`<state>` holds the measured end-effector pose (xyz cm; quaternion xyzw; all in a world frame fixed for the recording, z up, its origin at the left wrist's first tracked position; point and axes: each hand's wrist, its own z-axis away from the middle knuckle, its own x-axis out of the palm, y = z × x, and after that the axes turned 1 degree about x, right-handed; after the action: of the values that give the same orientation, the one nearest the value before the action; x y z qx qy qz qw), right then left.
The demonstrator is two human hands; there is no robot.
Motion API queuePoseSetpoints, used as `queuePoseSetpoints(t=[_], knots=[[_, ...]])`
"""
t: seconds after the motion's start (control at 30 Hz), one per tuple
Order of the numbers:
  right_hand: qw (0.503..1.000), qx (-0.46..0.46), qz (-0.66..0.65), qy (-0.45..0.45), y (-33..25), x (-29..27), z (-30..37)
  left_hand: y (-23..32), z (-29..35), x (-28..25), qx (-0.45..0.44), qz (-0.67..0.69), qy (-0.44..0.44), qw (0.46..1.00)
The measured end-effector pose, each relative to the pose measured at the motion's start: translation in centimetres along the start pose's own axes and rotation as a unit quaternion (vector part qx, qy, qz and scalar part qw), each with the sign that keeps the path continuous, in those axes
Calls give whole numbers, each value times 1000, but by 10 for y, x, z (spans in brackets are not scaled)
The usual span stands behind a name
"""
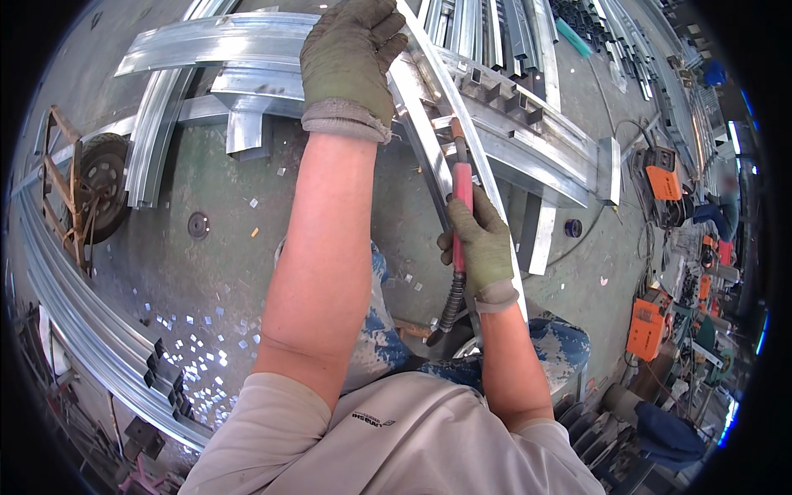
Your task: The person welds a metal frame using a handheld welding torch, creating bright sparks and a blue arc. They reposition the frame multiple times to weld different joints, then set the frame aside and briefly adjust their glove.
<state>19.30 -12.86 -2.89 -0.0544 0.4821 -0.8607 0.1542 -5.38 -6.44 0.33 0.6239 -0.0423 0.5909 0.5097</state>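
Two gloved hands are in view, one per arm, both bare from wrist to shirt sleeve. The left hand (346,62) reaches far forward with the arm almost straight; its fingers curl closed over the top edge of a long metal rail (429,124), with the back of the glove facing up. The right hand (483,243) sits nearer the body, elbow bent, wrapped firmly around one red-handled welding torch (459,198). The torch lies along the rail, its tip pointing away from the person and resting against the metal just below the left hand. One black ribbed cable (450,309) leaves the torch handle beneath the right hand and drops toward the knees.

The rail runs diagonally from the upper centre down to the person's right knee. It crosses a frame of flat metal channels (214,41) laid on the green floor (206,272).

Two orange welding machines (664,177) stand at the right, one far and one near. One small wheel (103,177) with a rusty frame lies at the left. A bundle of long metal sections (82,322) curves along the lower left. Many small metal offcuts (202,338) are scattered on the floor, too many to count.
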Motion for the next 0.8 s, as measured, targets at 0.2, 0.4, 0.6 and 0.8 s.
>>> queuePoseSetpoints(t=[0.2,0.4,0.6,0.8], knots=[[1000,-2,-23,-6,1,-4,-1,6,15,11,9,-18,7,1000],[1000,2,6,-7,-1,-6,-8,6,3,8,-12,-11,17,1000],[1000,-9,18,-7,1,-7,-11,1,-6,0,-9,1,-16,1000],[1000,-1,-2,-4,-4,-6,-1,4,9,6,11,-5,-20,1000]])
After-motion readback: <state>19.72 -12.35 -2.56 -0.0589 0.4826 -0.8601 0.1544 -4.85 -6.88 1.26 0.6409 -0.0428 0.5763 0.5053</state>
